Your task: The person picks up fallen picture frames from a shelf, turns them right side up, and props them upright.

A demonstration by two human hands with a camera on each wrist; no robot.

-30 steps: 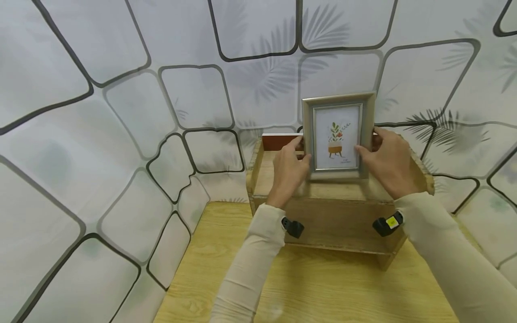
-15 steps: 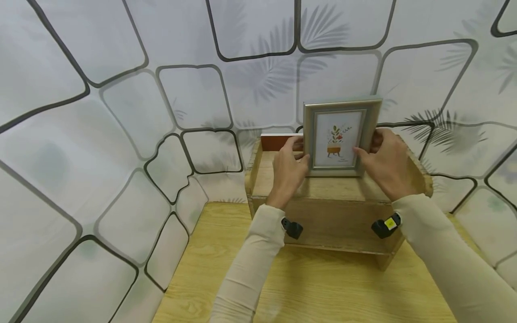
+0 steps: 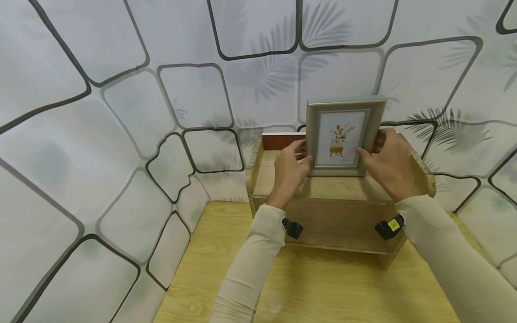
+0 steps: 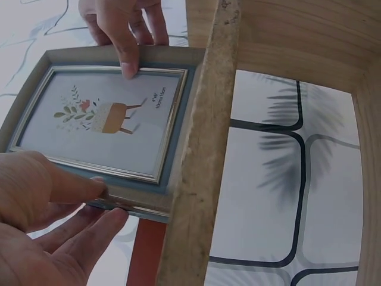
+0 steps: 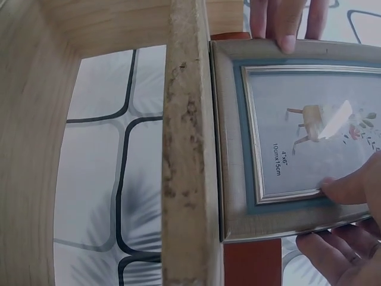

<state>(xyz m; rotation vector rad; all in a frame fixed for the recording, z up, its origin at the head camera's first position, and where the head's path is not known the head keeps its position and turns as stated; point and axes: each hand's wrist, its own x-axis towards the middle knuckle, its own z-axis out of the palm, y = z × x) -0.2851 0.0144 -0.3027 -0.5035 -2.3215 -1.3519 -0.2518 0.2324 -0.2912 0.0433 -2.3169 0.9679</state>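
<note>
Two sides pinched: left hand (image 3: 289, 172), right hand (image 3: 388, 163) on picture frame (image 3: 343, 137) | base contact with wooden shelf (image 3: 335, 188) unclear | hazard: uneven release could topple frame.

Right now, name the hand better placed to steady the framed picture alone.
Probably the right hand: its thumb reaches across the border of the framed picture to the inner trim, while that of the left hand lies nearer the outer edge.
</note>
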